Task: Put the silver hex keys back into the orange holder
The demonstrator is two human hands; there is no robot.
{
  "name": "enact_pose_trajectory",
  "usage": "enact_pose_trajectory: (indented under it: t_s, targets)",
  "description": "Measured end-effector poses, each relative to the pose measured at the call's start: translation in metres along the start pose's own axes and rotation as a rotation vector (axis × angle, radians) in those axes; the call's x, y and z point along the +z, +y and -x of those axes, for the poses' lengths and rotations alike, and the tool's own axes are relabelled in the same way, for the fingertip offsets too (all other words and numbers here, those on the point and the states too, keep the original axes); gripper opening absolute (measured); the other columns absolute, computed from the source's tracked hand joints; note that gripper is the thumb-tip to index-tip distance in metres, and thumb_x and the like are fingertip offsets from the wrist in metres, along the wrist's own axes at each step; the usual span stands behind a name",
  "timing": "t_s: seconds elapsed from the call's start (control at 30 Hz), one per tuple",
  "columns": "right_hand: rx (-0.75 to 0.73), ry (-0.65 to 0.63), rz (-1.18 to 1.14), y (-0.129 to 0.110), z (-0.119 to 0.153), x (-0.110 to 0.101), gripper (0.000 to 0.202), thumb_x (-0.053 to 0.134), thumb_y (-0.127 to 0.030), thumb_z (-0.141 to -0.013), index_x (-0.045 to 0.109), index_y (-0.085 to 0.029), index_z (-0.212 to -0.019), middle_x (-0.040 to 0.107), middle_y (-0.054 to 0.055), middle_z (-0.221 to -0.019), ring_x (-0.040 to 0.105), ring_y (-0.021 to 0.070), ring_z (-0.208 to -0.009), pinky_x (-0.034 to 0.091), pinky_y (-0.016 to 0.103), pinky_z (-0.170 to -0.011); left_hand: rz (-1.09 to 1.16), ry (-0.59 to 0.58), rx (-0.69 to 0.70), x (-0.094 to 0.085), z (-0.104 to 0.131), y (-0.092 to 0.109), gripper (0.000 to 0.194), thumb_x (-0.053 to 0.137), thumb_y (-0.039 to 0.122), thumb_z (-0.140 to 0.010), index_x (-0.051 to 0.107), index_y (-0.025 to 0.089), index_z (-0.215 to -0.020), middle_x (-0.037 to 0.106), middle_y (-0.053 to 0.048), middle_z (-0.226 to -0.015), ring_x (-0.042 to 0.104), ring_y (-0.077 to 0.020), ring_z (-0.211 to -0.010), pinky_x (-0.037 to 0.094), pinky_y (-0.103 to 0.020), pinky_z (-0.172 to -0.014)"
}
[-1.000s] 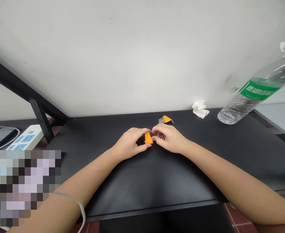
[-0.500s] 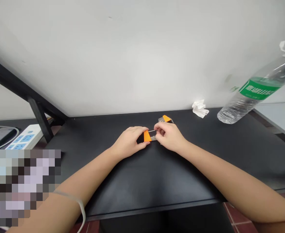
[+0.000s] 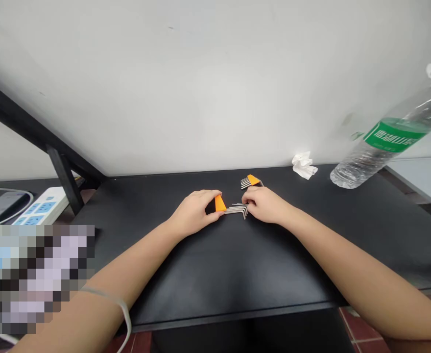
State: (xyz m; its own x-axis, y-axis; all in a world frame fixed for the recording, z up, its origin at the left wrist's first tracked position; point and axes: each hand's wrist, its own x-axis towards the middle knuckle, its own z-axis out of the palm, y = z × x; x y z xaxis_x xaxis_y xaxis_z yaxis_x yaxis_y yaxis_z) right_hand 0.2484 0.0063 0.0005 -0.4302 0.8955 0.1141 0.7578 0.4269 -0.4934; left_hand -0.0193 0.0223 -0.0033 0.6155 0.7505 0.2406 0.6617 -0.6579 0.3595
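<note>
Between the left hand's (image 3: pixel 195 212) fingers, held, sits the orange holder (image 3: pixel 220 203).

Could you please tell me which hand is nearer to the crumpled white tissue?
The right hand: it is to the left of the tissue and nearer the person. The left hand is farther left, its fingers on the orange holder.

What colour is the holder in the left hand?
Orange, seen best in the head view.

two hands (image 3: pixel 191 213) (image 3: pixel 267 205), two orange holders (image 3: pixel 220 203) (image 3: pixel 252 180), one bottle (image 3: pixel 395 135)
</note>
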Motion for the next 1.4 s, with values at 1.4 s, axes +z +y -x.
enact_pose_trajectory:
  t_s: [1.4]
  targets:
    - [0.08,0.198,-0.366,-0.031,0.002,0.005,0.012,0.061,-0.012,-0.077,0.062,-0.021,-0.069,0.062,-0.003,-0.065,0.055,0.0137,-0.06,0.044,0.026,-0.059,-0.016,-0.005,0.145,-0.002,0.0,0.01,0.051,0.07,0.041,-0.089,0.057,0.021,-0.135,0.067,-0.012,-0.135,0.062,-0.0308,-0.127,0.049,-0.049,-0.109]
